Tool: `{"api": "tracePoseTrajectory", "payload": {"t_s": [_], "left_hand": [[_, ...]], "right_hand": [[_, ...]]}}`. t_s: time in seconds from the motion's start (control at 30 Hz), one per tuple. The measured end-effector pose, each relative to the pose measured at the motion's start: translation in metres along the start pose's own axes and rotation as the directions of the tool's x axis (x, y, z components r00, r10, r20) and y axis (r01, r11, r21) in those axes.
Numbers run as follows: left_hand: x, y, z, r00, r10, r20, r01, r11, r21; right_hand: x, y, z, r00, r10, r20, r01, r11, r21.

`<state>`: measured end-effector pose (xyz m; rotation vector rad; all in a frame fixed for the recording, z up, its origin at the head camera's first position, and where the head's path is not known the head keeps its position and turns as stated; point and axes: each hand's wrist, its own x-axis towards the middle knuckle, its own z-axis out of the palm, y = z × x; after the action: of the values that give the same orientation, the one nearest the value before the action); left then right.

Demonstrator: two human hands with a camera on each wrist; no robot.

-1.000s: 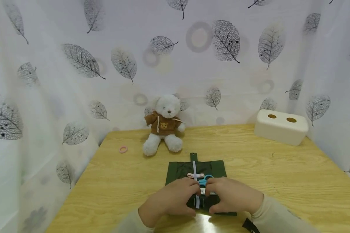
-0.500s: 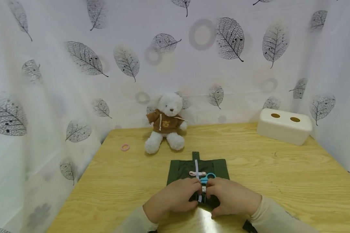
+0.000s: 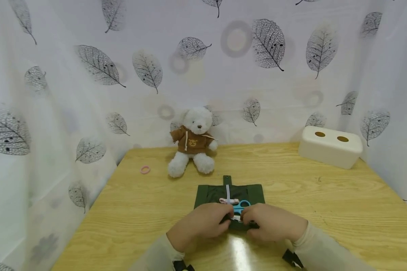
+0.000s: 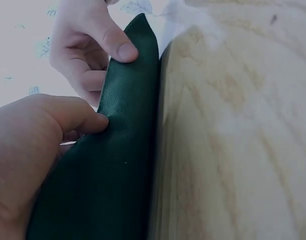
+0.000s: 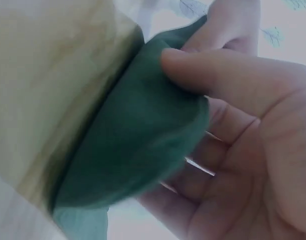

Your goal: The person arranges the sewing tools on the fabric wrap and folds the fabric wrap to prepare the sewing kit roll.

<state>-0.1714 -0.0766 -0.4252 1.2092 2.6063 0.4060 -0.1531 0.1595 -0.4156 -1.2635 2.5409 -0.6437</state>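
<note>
A dark green fabric pouch (image 3: pixel 201 196) lies unfolded on the table, its snap tab (image 3: pixel 227 180) pointing away from me. Its near edge is lifted and folded up. My left hand (image 3: pixel 203 222) pinches this edge on the left; in the left wrist view its thumb (image 4: pixel 88 120) presses the green outer side. On the right, my right hand (image 3: pixel 274 223) grips the same edge, thumb (image 5: pixel 188 70) outside and fingers behind. Between the hands, blue-handled scissors (image 3: pixel 238 208), a pale pink looped band (image 3: pixel 224 201) and a small white item (image 3: pixel 236 218) lie along a light elastic strip (image 3: pixel 228 191).
A white teddy bear (image 3: pixel 192 145) in a brown hoodie sits at the back. Left of it lies a pink ring (image 3: pixel 145 169). A cream box (image 3: pixel 329 150) with two round holes stands back right. Leaf-printed curtains (image 3: pixel 203 86) surround the wooden table (image 3: pixel 149 199).
Both hands have raised the pouch's near edge and moved it away from me, folding it over. A black item with a white strip between the hands is now covered.
</note>
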Motion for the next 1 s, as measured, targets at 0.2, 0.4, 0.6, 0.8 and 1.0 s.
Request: {"api": "tracePoseTrajectory", "payload": {"t_s": [0.2, 0.4, 0.6, 0.8, 1.0], "left_hand": [[0.003, -0.005, -0.008, 1.000, -0.027, -0.002, 0.027, 0.999, -0.018], [0.011, -0.010, -0.015, 0.995, -0.101, 0.026, 0.103, 0.991, -0.087], [0.015, -0.017, -0.017, 0.990, -0.139, 0.001, 0.139, 0.985, -0.105], [0.020, -0.022, -0.015, 0.987, -0.145, -0.063, 0.145, 0.989, 0.004], [0.019, -0.019, -0.016, 0.997, -0.010, -0.080, 0.028, 0.975, 0.219]], "right_hand": [[0.005, 0.005, -0.014, 0.998, 0.062, 0.022, -0.063, 0.996, 0.064], [0.005, 0.009, -0.027, 0.988, 0.137, 0.068, -0.141, 0.988, 0.057], [0.004, 0.015, -0.036, 0.980, 0.195, 0.035, -0.196, 0.979, 0.057], [0.013, 0.024, -0.037, 0.969, 0.247, 0.001, -0.246, 0.968, 0.043], [0.016, 0.031, -0.033, 0.944, 0.329, 0.015, -0.329, 0.943, 0.055]]}}
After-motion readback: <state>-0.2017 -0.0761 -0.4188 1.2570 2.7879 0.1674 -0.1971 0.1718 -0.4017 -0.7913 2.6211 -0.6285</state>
